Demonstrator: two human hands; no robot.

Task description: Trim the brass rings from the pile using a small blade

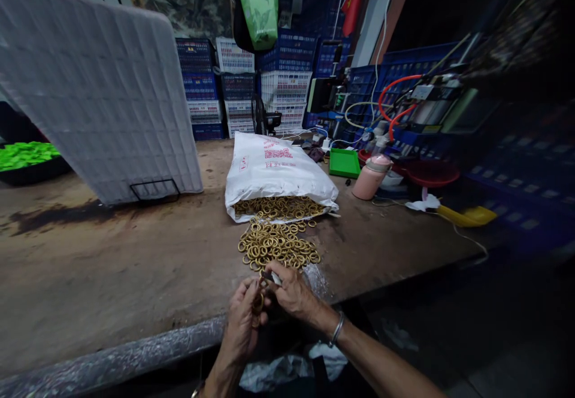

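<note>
A white sack (274,170) lies open on the worn wooden table (112,266), spilling a heap of brass rings (276,245) toward me. At the table's near edge my left hand (242,326) is closed round a small stack of brass rings (257,305). My right hand (294,293), a metal bracelet on its wrist, meets it from the right and pinches a small shiny tool or piece (272,277) that I cannot make out. Both hands sit just in front of the loose heap.
A large white quilted panel (99,87) leans at the back left. A pink bottle (371,176), a green tray (344,163), a red bowl (431,173) and a yellow scoop (467,215) stand at the right. Blue and white crates (269,87) are stacked behind. A machine with hoses (426,105) stands at the right.
</note>
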